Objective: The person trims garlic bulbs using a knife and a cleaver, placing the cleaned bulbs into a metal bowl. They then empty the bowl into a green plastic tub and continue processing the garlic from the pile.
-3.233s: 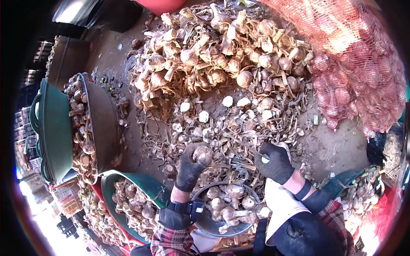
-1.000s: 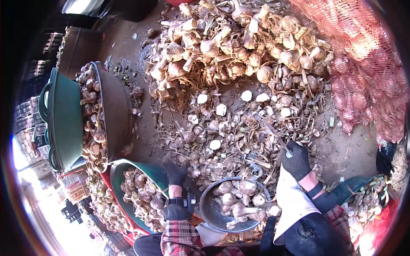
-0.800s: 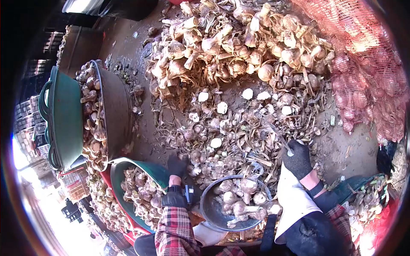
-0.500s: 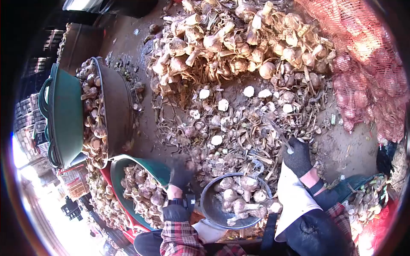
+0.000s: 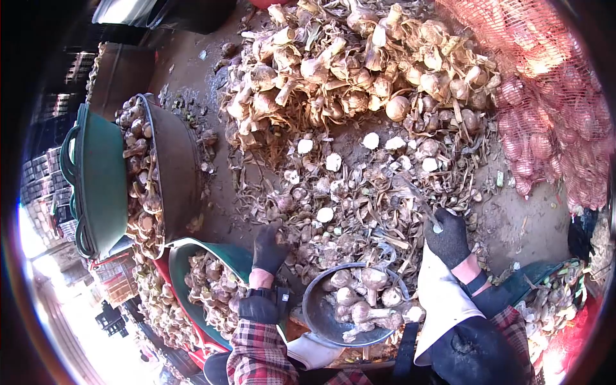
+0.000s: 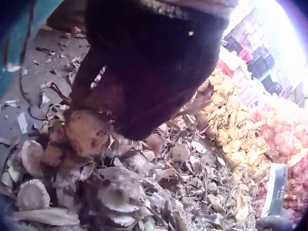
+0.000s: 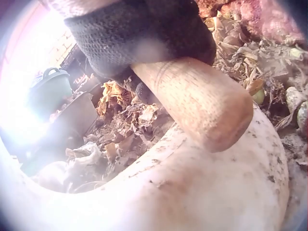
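Note:
My left hand point(image 5: 271, 249), in a dark glove, is low over the scraps between the green tub and the grey metal bowl. In the left wrist view its thumb and fingers curl around a brownish garlic bulb point(image 6: 86, 132), partly hidden by the glove. My gloved right hand point(image 5: 447, 239) grips a knife by its wooden handle point(image 7: 197, 103). The thin blade point(image 5: 416, 196) points up and left over the trimmings. Several garlic bulbs with stems point(image 5: 362, 314) lie in the grey bowl point(image 5: 312, 321) in front of the body.
A large heap of untrimmed garlic point(image 5: 359, 70) stands ahead. Red mesh sacks point(image 5: 545, 128) are at right. Tubs of garlic line the left, including a green tub point(image 5: 231, 256) by the left forearm. A white pad point(image 5: 439, 308) covers the right knee. Trimmings litter the floor.
A bulb was held up by the left hand earlier; that hand then moved left and down beside the green tub, where it shifts slightly. The right hand keeps its grip on the knife.

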Action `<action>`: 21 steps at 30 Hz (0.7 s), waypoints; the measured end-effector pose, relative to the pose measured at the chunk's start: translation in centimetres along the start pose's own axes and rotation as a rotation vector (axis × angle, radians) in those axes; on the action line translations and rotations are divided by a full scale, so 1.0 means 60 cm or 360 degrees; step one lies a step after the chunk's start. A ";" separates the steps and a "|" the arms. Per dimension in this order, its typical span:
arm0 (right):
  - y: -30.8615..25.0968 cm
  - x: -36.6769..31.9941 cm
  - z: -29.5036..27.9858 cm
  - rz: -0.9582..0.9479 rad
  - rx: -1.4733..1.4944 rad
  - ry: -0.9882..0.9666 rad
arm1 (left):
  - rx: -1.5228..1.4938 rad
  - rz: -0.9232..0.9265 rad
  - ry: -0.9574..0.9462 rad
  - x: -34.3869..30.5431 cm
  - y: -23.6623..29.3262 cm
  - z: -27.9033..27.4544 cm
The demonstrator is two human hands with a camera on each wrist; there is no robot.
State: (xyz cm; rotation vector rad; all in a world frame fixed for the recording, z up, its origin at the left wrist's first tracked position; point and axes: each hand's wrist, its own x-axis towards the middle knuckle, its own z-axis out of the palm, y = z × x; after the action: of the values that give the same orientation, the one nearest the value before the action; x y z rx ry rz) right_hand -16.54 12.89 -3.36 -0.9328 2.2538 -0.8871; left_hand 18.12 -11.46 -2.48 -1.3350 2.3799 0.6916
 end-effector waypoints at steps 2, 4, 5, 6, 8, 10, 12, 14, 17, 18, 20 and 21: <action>-0.001 -0.001 0.002 0.0068 0.0030 -0.0020 | -0.0238 0.0413 0.0558 0.023 0.001 -0.004; -0.005 -0.001 0.002 0.0025 0.0024 0.0003 | -0.0127 0.0417 0.0499 0.023 0.009 -0.001; -0.005 0.000 0.002 -0.0007 0.0022 0.0032 | -0.0036 0.0275 0.0357 0.017 0.009 0.007; -0.005 0.002 0.002 -0.0006 0.0024 0.0033 | 0.0056 0.0134 0.0211 0.008 0.005 0.015; -0.003 0.002 0.002 0.0034 0.0033 -0.0001 | 0.0002 0.0028 0.0345 -0.026 -0.017 0.021; -0.001 0.002 0.002 -0.0006 -0.0007 -0.0009 | 0.0175 -0.0129 0.0815 -0.042 -0.025 0.008; -0.001 0.002 0.006 0.0030 -0.0079 -0.0053 | 0.0008 -0.0433 0.0429 -0.041 -0.023 -0.006; -0.008 0.002 0.007 0.0021 -0.0064 -0.0049 | 0.0032 -0.0620 -0.0082 -0.033 -0.021 0.008; 0.001 -0.001 0.010 -0.0036 -0.0074 -0.0033 | 0.0084 -0.0649 -0.0027 -0.032 -0.016 0.056; 0.006 -0.001 0.010 -0.0112 -0.0123 -0.0014 | 0.0049 -0.0648 -0.0036 -0.032 -0.003 0.044; 0.010 0.000 0.007 -0.0131 -0.0223 -0.0060 | 0.0239 -0.0732 -0.0239 -0.028 -0.034 0.060; 0.022 -0.001 0.015 -0.0096 -0.0189 -0.0049 | 0.0293 -0.0645 -0.0154 -0.033 -0.088 0.098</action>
State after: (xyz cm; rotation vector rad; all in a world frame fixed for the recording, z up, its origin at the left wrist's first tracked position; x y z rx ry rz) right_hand -16.41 13.34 -4.86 -1.0653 2.2834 -0.7661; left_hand 23.92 -9.17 -7.69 -1.5929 1.9556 0.3993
